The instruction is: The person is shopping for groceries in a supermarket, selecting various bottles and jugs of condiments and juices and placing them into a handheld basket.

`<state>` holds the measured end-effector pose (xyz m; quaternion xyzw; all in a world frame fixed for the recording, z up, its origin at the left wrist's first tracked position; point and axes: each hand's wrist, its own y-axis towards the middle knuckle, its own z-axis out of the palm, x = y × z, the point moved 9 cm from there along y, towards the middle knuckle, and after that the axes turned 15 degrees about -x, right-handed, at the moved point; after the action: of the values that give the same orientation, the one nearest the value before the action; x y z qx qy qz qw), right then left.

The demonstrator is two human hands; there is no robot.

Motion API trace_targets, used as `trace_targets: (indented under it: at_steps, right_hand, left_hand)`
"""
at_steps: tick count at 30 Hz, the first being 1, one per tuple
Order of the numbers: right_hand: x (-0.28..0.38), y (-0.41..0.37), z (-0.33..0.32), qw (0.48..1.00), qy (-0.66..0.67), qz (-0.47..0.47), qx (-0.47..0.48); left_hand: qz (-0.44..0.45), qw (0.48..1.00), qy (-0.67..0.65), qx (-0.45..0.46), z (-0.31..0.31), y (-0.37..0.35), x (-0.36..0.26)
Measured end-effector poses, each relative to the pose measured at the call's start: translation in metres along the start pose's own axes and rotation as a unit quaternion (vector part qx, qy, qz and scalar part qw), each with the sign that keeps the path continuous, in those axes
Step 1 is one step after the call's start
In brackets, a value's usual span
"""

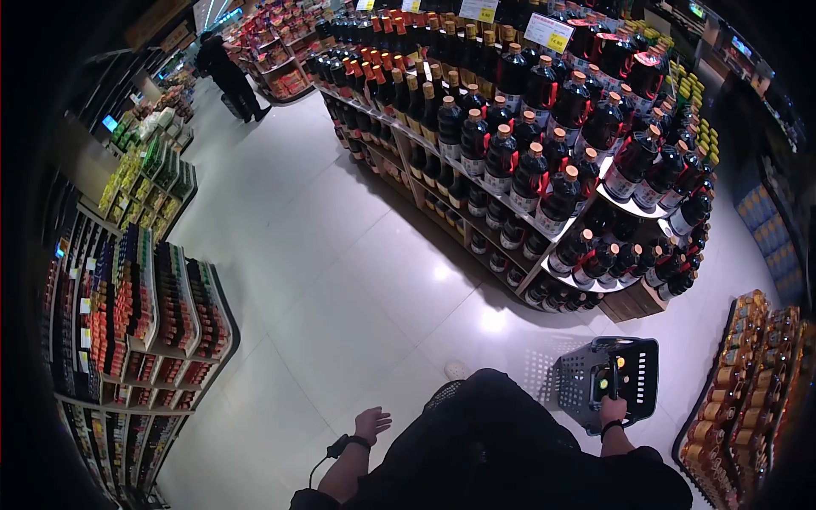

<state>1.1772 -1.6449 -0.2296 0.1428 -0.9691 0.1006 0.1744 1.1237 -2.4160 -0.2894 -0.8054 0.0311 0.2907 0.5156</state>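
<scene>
My right hand [612,411] is closed around the dark handle of a grey shopping basket [576,393] with slotted walls. The basket hangs at my right side. Inside it, small round green and orange-yellow spots show, too small to name. My left hand [372,424] hangs at my left side with its fingers stretched out and nothing in them. A dark band with a cable sits on that wrist. One light shoe [457,371] shows below my dark clothing.
Ahead stands a long shelf island [523,219] packed with dark bottles. Stepped shelves of small jars or bottles [127,297] are on the left. Golden-brown bottles [739,382] stand close on my right. A person in dark clothes [228,72] is far down the aisle.
</scene>
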Motion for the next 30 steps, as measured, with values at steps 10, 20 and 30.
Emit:
trace_targets:
  at_steps: [10,20,30]
  right_hand:
    - [0.045,-0.067,0.061,0.996,0.088,0.025,0.002]
    - [0.146,-0.164,0.091,0.997,0.048,0.051,-0.016]
    - [0.255,-0.268,0.137,0.994,0.05,0.092,-0.02]
  left_hand:
    - [-0.032,0.999,0.019,0.033,0.009,0.07,-0.106]
    - [-0.017,0.995,0.092,0.047,-0.026,0.173,-0.211]
    - [0.019,0.996,0.051,0.067,-0.106,0.289,-0.364]
